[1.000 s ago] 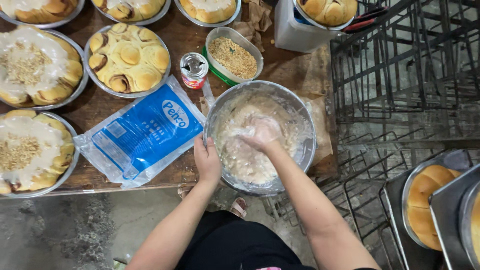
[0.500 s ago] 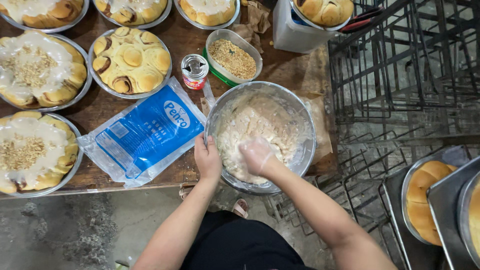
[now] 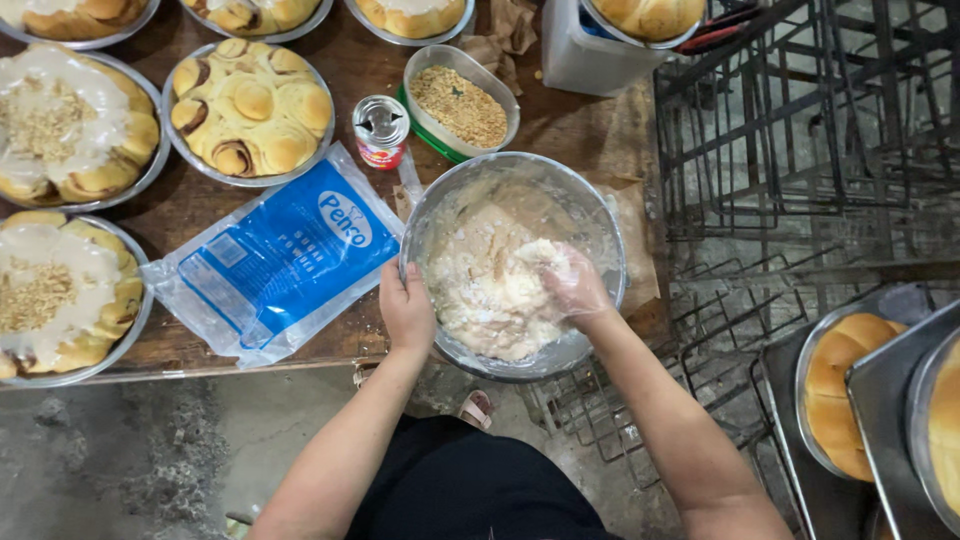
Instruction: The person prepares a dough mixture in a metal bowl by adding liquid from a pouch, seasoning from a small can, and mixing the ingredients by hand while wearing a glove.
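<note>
Bowl: the steel mixing bowl (image 3: 514, 180) sits at the near edge of the wooden desk (image 3: 560, 115), just right of a blue powder bag (image 3: 275, 262).
Left hand: the left hand (image 3: 405, 310) clamps the bowl's near-left rim, fingers curled over the edge.
Right hand: the right hand (image 3: 572, 285), in a thin clear glove, is sunk in the pale creamy mixture (image 3: 490, 300), fingers clenched on a lump of it.
Doing it well: I judge the rim grip should stay firm, as the bowl overhangs the desk edge; scraping the smeared wall down into the mass would mix it evenly.
Nearby: a small opened can (image 3: 381, 130) and an oval tub of crumbs (image 3: 460, 103) stand just behind the bowl; a pan of unglazed rolls (image 3: 248, 108) lies further left.
Change: half a second ago the right hand was at the near rim; now it is deeper toward the right middle, with more mixture gathered.
</note>
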